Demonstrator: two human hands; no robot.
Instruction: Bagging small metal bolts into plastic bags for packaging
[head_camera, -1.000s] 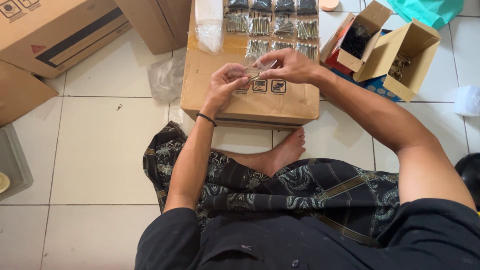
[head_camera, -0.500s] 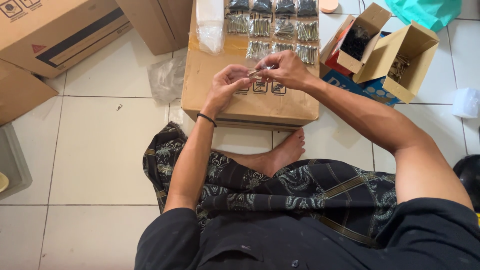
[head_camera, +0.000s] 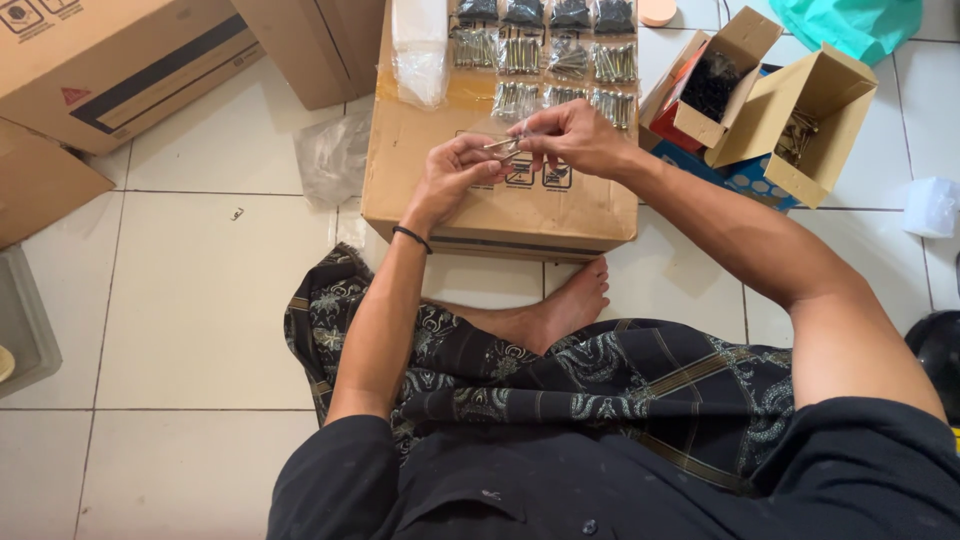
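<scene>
Bagging seems in hand: left hand (head_camera: 455, 175) and right hand (head_camera: 570, 135) each pinch a small clear screw packet (head_camera: 503, 148) above the cardboard box (head_camera: 500, 215), next likely needing steady sealing.

My left hand (head_camera: 452, 178) and right hand (head_camera: 572, 135) are drawing closer together than a second ago, both lifting slightly up the cardboard box (head_camera: 500, 205); my fingertips are now meeting on the small clear packet of screws (head_camera: 505, 148) between them.

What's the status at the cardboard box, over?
Left hand and right hand both pinching a small clear plastic bag of metal screws. Held above brown cardboard box. Nothing in the way.
</scene>
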